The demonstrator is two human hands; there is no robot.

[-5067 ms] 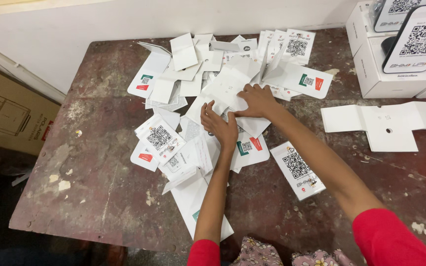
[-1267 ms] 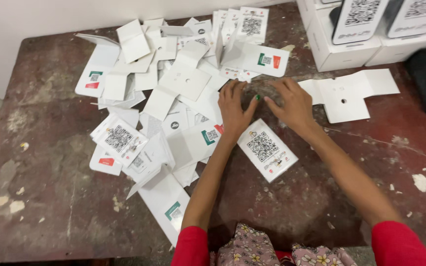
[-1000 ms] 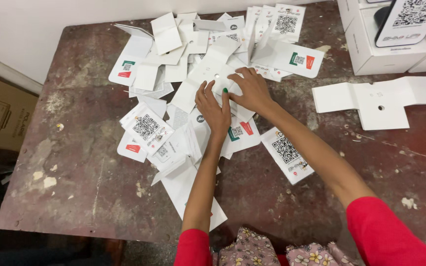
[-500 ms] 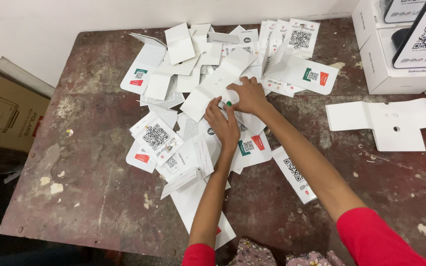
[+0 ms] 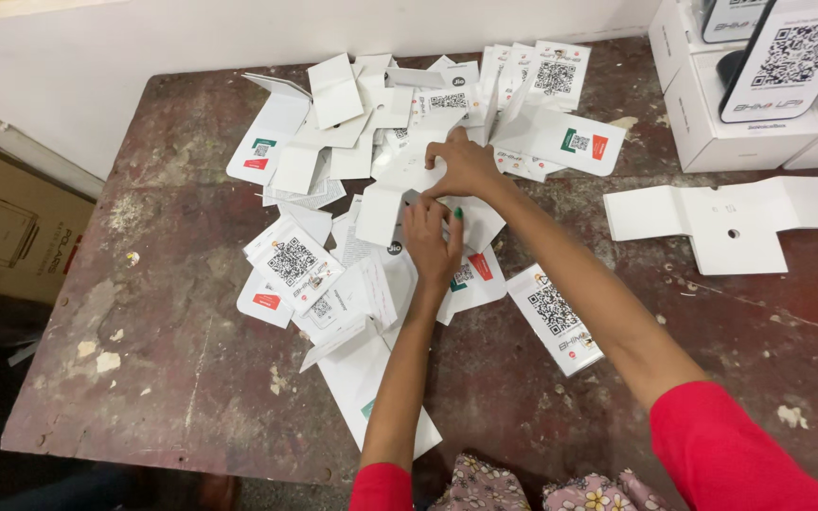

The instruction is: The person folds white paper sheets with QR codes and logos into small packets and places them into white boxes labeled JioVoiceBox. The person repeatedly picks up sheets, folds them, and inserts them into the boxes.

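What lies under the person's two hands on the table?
Both the left hand and the right hand rest on a loose heap of white printed cards, many overlapping, spread over the worn brown table. Which cards lie directly beneath the palms is covered.

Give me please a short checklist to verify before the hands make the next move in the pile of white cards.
1. Left hand rests on the card pile: ok.
2. Right hand touches a folded white card: ok.
3. Only one card gripped: cannot tell.
4. Cards away from the table edge: not ok, one overhangs the near edge.
5. Flat cut-out sheet lies apart from the pile: ok.
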